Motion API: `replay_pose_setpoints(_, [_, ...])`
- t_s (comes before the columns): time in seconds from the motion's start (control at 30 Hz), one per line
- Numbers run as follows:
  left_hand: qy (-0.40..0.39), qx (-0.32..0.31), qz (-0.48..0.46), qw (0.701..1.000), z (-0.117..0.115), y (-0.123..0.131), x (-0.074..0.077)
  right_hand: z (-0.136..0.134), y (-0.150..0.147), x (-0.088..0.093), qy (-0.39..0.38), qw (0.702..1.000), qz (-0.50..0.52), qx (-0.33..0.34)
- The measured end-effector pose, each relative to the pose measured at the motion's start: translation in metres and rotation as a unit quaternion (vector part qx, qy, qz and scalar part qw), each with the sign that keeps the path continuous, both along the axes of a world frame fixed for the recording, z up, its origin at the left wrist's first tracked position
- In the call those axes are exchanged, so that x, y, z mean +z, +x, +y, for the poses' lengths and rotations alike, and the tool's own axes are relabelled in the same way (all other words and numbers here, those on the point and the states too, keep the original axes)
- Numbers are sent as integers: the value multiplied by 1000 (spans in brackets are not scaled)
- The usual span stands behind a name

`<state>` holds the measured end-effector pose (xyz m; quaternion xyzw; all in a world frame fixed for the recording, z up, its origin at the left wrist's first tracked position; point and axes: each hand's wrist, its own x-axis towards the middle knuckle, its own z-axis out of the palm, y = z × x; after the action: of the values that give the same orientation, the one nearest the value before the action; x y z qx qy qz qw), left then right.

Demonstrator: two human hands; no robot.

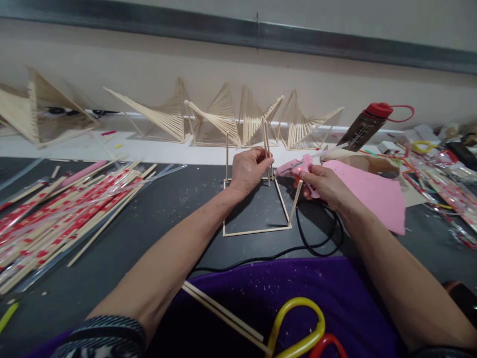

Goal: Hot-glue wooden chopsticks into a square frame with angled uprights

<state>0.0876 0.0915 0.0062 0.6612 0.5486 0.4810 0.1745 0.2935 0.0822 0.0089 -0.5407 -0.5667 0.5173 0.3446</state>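
A yellow handle (pixel 320 320) and a red handle (pixel 328 339) are lying nearest the camera, below the hands; the view's lower edge is cutting both off. Two loose sticks (pixel 226 318) are lying beside them over a purple cloth (pixel 346 293). The left forearm is covering part of a square stick frame (pixel 257 231), and the left hand (pixel 250 169) is hiding much of its far side. Whether the nozzle of the glue gun (pixel 294 165) is touching the wood is hard to make out.

Left of the left hand, clear plastic sleeves (pixel 89 199) are containing sticks. Right of the right hand (pixel 324 181), plastic bags (pixel 436 184) are containing jumbled, indistinct items. Beyond that hand, a dark bottle (pixel 363 129) is standing, its contents being unclear.

The frame is lying on the table between the hands, partly beneath the left. The left hand is pinching upright sticks (pixel 265 134) at the far right corner. The right hand is grasping the glue gun, its nozzle pointing toward that corner.
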Motion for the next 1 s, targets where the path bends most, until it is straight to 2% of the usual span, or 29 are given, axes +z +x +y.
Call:
replay_pose_setpoints(0.23, [5, -10, -2, 1000, 0, 0, 0, -1, -8, -6, 13, 999, 27, -20])
replay_pose_setpoints(0.37, [8, 1, 11, 1000, -1, 0, 1, -1, -7, -4, 32, 997, 45, -52])
replay_pose_setpoints(0.53, [1, -2, 4, 1000, 0, -1, 0, -2, 7, 19, 69, 993, 56, -81])
replay_pose_setpoints(0.63, [-7, -11, -16, 1000, 1, -2, -1, -4, 24, 36, 115, 987, 51, -104])
replay_pose_setpoints(0.73, [-2, -9, -20, 1000, 1, -1, 0, -9, 45, 44, 114, 987, 28, -110])
replay_pose_setpoints(0.83, [0, -5, -4, 1000, 0, -1, 3, -14, 71, 38, 89, 987, 25, -135])
replay_pose_setpoints(0.9, [-1, -1, 6, 1000, -1, -1, 5, -19, 89, 28, 64, 984, 34, -164])
replay_pose_setpoints(1.0, [-2, 6, 8, 1000, 0, -2, 5, -25, 114, 13, 25, 983, 61, -172])
